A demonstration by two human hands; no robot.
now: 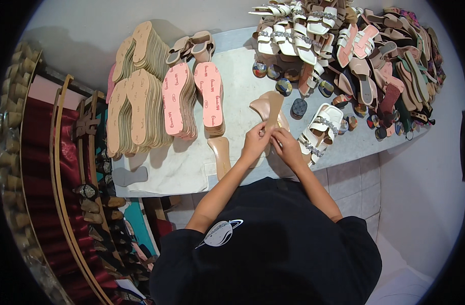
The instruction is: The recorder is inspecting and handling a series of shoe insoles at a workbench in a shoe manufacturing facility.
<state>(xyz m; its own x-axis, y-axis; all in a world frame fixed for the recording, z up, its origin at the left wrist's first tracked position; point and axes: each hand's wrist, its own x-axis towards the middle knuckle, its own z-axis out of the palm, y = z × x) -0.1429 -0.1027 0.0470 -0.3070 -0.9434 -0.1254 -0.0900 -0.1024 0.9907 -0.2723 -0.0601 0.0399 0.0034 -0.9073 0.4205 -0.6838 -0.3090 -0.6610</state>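
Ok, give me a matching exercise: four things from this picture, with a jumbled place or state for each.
1. Grey, flat, sole-shaped piece
2. Two pink-topped, printed insole stacks
3. Bare left hand and right hand
4. Black short-sleeved shirt

A. Close together at a long tan piece
B. Marked with a pale ringed-planet print
C. At the pale grey table's near-left corner
D. Just right of the tan insole stacks

Pairs: 1-C, 2-D, 3-A, 4-B

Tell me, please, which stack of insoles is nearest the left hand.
The rightmost pink stack is nearest the left hand; the other pink stack stands to its left, and the beige stacks lie even farther left.
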